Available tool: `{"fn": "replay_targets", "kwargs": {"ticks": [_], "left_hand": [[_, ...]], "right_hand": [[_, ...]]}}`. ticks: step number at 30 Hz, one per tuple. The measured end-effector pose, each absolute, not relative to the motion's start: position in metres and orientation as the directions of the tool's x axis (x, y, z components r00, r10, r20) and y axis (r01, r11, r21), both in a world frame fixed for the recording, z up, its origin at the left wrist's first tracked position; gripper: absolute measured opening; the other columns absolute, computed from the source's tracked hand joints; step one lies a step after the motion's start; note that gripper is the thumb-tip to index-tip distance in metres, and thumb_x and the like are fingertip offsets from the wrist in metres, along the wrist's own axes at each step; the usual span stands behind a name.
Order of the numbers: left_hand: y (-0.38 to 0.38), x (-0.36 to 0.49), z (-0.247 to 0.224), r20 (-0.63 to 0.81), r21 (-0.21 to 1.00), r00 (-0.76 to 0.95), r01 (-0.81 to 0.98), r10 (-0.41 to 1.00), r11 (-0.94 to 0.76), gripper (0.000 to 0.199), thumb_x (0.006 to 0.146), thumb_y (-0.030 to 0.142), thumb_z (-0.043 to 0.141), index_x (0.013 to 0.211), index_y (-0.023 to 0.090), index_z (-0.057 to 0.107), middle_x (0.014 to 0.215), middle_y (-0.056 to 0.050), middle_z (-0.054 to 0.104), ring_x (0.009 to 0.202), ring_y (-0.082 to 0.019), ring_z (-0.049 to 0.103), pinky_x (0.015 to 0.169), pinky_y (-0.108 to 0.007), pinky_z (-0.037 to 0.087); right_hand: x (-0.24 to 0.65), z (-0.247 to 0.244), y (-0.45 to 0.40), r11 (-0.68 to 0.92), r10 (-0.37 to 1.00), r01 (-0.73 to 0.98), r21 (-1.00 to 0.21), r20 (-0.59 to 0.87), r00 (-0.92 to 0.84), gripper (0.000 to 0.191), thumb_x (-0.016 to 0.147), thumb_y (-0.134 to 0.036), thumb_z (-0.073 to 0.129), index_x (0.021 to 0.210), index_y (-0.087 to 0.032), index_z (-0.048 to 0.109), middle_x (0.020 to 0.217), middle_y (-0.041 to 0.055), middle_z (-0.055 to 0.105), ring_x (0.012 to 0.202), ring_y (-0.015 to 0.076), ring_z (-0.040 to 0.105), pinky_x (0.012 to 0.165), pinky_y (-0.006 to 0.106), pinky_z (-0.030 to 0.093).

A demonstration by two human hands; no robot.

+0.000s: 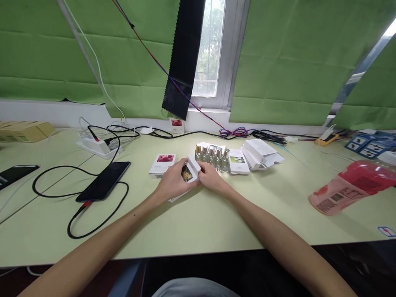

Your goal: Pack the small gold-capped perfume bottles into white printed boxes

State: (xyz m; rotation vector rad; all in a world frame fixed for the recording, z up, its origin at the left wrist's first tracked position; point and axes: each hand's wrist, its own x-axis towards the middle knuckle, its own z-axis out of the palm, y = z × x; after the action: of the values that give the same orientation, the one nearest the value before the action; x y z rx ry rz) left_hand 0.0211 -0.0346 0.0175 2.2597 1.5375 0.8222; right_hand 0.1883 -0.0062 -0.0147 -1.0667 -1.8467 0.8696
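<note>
A small white box (193,166) with a yellowish picture on its face is gripped in my left hand (173,178), fingers closed round its sides. The fingers of my right hand (211,177) are bent and pinch the box at its right edge, where a white flap stands up. Just behind my hands stands a row of several small glass bottles (212,157) with gold and silver caps. To the left lies a white box with a red picture (162,163). On the right of the bottles lies a white box with a green picture (238,162). Part of something white shows below my left hand.
Opened white packaging (262,153) lies right of the bottles. A black phone (103,181) with a cable is on the left, near a white power strip (99,147). A pink drink bottle (349,187) is at the right. Cables run along the wall.
</note>
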Motion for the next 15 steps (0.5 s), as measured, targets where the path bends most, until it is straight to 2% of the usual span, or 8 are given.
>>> {"fn": "replay_targets", "kwargs": {"ticks": [15], "left_hand": [[-0.0339, 0.0212, 0.0184, 0.308, 0.514, 0.303, 0.745, 0.902, -0.425, 0.056, 0.073, 0.057, 0.071, 0.115, 0.022, 0.059, 0.094, -0.001, 0.069, 0.076, -0.02, 0.062, 0.063, -0.03, 0.043]], "right_hand": [[0.1881, -0.0128, -0.0083, 0.403, 0.897, 0.315, -0.859, 0.304, -0.32, 0.022, 0.076, -0.02, 0.042, 0.084, -0.019, 0.062, 0.075, -0.0006, 0.06, 0.069, 0.0161, 0.051, 0.065, 0.027, 0.037]]}}
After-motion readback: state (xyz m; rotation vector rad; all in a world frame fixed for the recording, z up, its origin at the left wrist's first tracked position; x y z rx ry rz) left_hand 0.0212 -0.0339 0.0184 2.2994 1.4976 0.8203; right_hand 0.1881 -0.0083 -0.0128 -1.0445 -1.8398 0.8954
